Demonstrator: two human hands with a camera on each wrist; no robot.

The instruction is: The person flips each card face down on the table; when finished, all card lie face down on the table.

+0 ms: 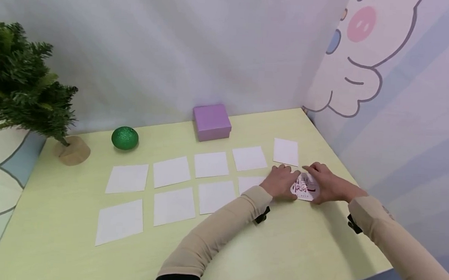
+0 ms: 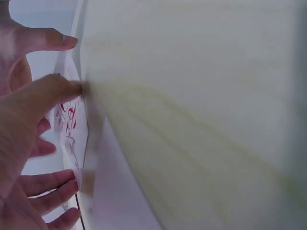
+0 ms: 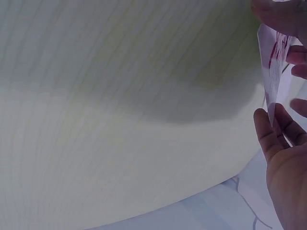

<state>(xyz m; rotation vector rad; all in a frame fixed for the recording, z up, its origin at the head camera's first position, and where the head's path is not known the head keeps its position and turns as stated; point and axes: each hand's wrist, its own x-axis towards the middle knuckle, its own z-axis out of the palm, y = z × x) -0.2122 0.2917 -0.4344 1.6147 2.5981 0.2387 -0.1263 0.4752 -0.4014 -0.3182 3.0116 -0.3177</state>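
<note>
Both hands hold a small white card (image 1: 305,187) with red handwritten-looking characters at the right end of the nearer row of papers. My left hand (image 1: 282,182) grips its left side, the thumb near the front edge and the fingers toward the back. On the opposite side, my right hand (image 1: 328,185) holds the card between thumb and fingers. In the left wrist view the card (image 2: 72,127) stands at a slant close to the tabletop. The right wrist view shows the card (image 3: 274,67) edge-on between the fingers.
Several blank white papers (image 1: 127,179) lie in two rows; my left forearm crosses the nearer one. Behind them stand a purple box (image 1: 212,120), a green glittery ball (image 1: 125,138) and a small artificial tree (image 1: 25,79) on a wooden base. Walls border the table's back and right.
</note>
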